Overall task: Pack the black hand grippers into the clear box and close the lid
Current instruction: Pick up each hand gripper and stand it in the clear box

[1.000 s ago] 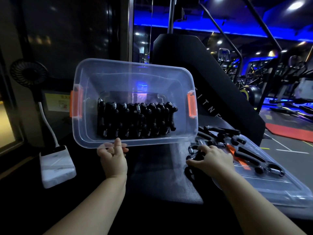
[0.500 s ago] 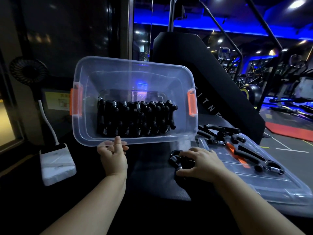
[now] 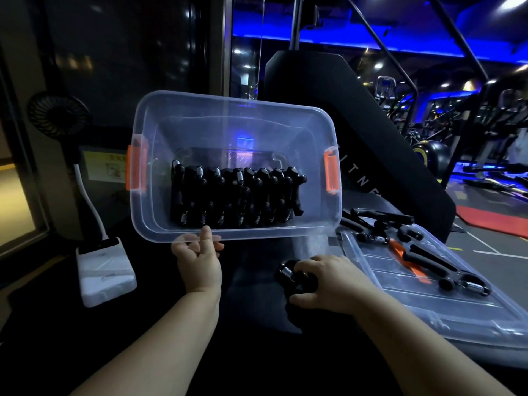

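The clear box (image 3: 234, 124) with orange latches is tilted up, its opening facing me. My left hand (image 3: 198, 260) grips its near rim. Inside, several black hand grippers (image 3: 237, 195) stand packed in a row along the lower wall. My right hand (image 3: 325, 282) holds one black hand gripper (image 3: 288, 274) low over the dark surface, just right of the box; its steel spring shows at my fingertips. The clear lid (image 3: 457, 307) lies flat at the right with several loose hand grippers (image 3: 423, 258) on it.
A white base with a bent neck and a small black fan (image 3: 104, 270) stands at the left, close to the box. A black slanted machine panel (image 3: 357, 132) rises behind the box. Gym equipment fills the far right.
My right hand took a hand gripper from the lid and carried it left and toward me. The left hand keeps the tilted box in about the same place.
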`<state>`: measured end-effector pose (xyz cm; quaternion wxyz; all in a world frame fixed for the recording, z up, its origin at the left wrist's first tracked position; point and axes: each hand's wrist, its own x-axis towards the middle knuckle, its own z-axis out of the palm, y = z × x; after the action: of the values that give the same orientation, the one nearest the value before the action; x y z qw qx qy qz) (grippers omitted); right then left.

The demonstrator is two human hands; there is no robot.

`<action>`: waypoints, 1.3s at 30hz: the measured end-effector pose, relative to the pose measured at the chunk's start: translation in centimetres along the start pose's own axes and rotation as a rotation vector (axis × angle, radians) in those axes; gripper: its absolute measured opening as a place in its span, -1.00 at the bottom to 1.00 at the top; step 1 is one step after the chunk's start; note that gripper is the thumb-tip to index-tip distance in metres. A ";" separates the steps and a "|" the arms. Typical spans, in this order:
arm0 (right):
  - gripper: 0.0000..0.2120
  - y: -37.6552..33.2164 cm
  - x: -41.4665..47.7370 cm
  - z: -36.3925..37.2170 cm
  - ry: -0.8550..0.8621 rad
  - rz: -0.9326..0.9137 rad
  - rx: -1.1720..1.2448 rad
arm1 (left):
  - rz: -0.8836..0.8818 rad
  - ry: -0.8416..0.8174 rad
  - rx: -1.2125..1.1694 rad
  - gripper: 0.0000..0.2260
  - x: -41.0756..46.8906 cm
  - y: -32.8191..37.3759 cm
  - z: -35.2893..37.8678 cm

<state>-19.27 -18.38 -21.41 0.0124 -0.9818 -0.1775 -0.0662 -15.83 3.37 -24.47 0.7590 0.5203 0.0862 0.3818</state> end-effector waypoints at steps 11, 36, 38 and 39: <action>-0.75 -0.8 1.0 -2.3 -0.002 -0.073 -0.117 | -0.031 -0.010 0.000 -0.87 -0.2 0.2 -0.1; -0.78 -2.7 14.2 -13.3 0.526 -0.307 -0.013 | -0.069 -0.075 -0.102 -0.90 0.0 0.3 -0.4; -0.79 -2.4 16.5 -12.7 0.513 -0.302 -0.041 | -0.066 -0.068 -0.117 -0.89 0.1 0.2 -0.3; -0.79 -2.3 17.6 -12.3 0.508 -0.301 -0.055 | -0.068 -0.068 -0.129 -0.89 0.1 0.2 -0.3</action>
<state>-5.32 -10.70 -6.91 0.0197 -0.8965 -0.3104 -0.3155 -16.02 3.74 -24.39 0.8059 0.4800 0.0531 0.3425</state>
